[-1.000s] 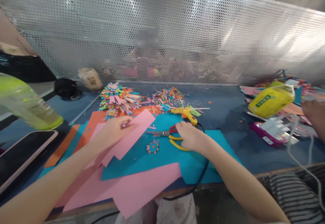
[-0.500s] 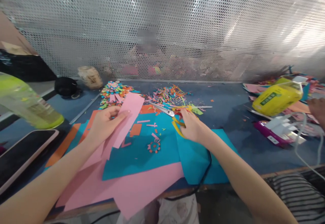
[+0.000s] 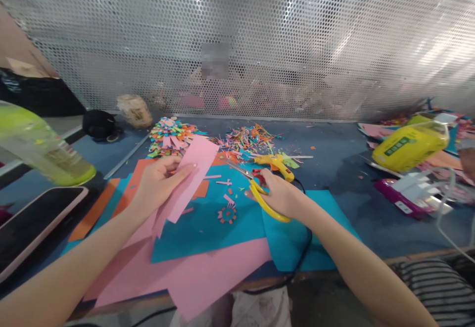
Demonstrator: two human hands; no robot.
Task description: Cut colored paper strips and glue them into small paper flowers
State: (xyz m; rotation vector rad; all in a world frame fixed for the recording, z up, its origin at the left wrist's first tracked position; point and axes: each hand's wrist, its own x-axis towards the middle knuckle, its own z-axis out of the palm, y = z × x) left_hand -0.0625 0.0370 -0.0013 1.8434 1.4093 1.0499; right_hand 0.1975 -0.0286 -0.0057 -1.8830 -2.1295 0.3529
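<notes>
left hand (image 3: 156,184) is closed on a pink paper strip (image 3: 196,161), seemingly tilted up toward scissors (image 3: 262,201) gripped just right of it by the right hand (image 3: 285,196).

The person's arms are bare as far up as they can be seen. The left hand (image 3: 156,186) runs into a long, sleeveless left forearm (image 3: 74,267), and the right hand (image 3: 282,196) into a right forearm (image 3: 356,267), both wrists uncovered. Low between the arms shows pale whitish cloth (image 3: 256,309) with faint pinkish blotches, its cut unclear.
</notes>
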